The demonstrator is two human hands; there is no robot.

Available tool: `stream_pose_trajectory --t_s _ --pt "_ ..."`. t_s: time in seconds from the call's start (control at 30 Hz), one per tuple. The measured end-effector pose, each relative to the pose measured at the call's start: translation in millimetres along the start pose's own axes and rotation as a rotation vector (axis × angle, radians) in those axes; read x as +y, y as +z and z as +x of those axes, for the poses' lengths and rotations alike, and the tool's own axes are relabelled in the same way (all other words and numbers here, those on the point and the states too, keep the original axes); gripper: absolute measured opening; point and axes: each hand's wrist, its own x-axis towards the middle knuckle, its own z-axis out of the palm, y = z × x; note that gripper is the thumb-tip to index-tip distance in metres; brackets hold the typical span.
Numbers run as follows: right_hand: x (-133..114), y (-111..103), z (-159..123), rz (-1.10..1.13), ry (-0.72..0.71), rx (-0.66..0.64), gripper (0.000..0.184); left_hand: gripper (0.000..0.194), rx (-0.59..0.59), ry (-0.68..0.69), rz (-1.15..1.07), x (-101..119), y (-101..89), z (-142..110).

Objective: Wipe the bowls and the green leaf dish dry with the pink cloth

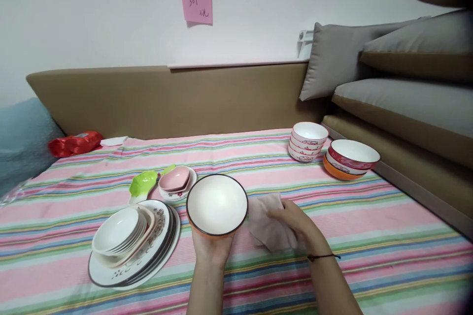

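A white bowl point(217, 205) with a dark rim and an orange outside is held up by my left hand point(211, 248) from below, its inside facing me. The bowl hides most of those fingers. To its right, my right hand point(291, 219) grips a pale pinkish-grey cloth point(270, 224) between thumb and fingers. The cloth hangs beside the bowl, close to its right edge. Left of the bowl, a stack of plates point(168, 256) carries several small white bowls point(115, 230). Just behind the bowl stand a pink dish point(174, 178) and white bowls under it.
Stacked bowls point(309, 133) and a second stack with a red bowl point(354, 152) on top stand at the back right. A green dish point(142, 184) lies at left. A striped cloth point(388, 216) covers the surface; cushions point(410, 108) rise on the right.
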Motion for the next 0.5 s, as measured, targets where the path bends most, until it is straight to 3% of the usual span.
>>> stream_pose_trajectory --t_s 0.1,0.27,0.37,0.5 --pt "-12.1 10.3 -2.3 0.215 0.145 -0.114 0.029 0.051 0.039 -0.005 0.014 -2.1 0.5 2.6" --pt "-27.6 25.7 0.8 0.419 0.088 0.054 0.029 0.046 0.173 0.022 0.042 -3.8 11.2 3.6" --pt "-37.1 38.2 -2.2 0.498 0.069 0.024 0.034 0.038 0.268 0.127 0.087 -4.9 17.1 4.7" --pt "-43.6 55.4 -12.6 0.570 0.166 -0.068 0.044 0.034 0.189 0.207 0.199 -8.7 14.1 7.9"
